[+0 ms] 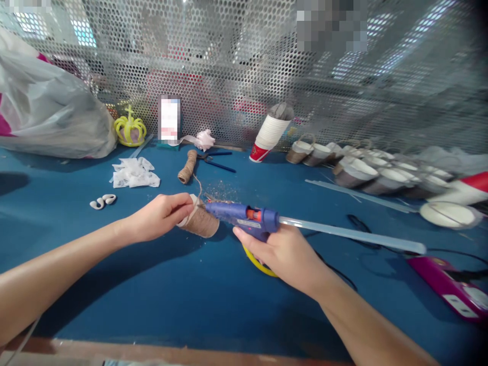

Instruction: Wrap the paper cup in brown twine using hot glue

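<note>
My left hand (168, 216) is closed on the rim of a paper cup (202, 221) wrapped in brown twine, tilted on its side. In my right hand (284, 254) is a blue hot glue gun (244, 216), its nozzle at the cup's wrapped side near the rim. A long clear glue stick (351, 235) sticks out of the gun's back. A strand of twine runs from the cup up to a twine spool (187, 166). Under my right hand part of a yellow ring (259, 262) shows.
Scissors (217, 161) lie behind the spool. Stacked paper cups (272, 131) lean at the mesh panel (229, 61). Several wrapped cups (356, 170) fill the back right. A purple power strip (446, 287) and black cable (335, 269) lie right; a plastic bag (49, 101) stands left.
</note>
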A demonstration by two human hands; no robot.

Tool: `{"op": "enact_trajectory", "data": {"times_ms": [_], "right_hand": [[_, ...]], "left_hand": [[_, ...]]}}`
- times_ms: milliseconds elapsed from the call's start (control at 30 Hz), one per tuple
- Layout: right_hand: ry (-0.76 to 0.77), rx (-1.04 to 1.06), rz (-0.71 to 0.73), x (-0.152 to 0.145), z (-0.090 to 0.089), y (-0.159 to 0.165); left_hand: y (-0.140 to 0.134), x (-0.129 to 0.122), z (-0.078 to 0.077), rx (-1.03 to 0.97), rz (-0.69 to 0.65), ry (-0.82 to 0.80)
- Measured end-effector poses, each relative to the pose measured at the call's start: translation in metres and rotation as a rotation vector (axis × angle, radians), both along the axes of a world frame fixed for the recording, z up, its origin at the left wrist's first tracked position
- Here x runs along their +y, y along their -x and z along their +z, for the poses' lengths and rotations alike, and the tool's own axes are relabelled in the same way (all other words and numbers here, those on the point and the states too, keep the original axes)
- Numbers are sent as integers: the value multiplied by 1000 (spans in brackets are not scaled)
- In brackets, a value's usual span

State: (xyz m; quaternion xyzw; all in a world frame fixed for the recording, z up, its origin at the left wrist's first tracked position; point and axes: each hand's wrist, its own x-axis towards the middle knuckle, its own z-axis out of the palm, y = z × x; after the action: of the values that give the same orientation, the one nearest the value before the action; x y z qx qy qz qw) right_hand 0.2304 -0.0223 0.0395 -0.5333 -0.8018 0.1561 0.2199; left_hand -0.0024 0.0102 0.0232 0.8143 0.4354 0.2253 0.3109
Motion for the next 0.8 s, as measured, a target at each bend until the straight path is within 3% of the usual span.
{"op": "enact_trajectory", "data": {"times_ms": [433,667,800], "right_hand": [[142,46,-73,0,3,0],[115,7,-62,1,2,1],[-9,-4,-20,-3,2,2]], "left_hand": [[0,-1,1,11,-26,-16],[1,0,1,13,-29,-31],[1,0,0,16,-15,-29]]}}
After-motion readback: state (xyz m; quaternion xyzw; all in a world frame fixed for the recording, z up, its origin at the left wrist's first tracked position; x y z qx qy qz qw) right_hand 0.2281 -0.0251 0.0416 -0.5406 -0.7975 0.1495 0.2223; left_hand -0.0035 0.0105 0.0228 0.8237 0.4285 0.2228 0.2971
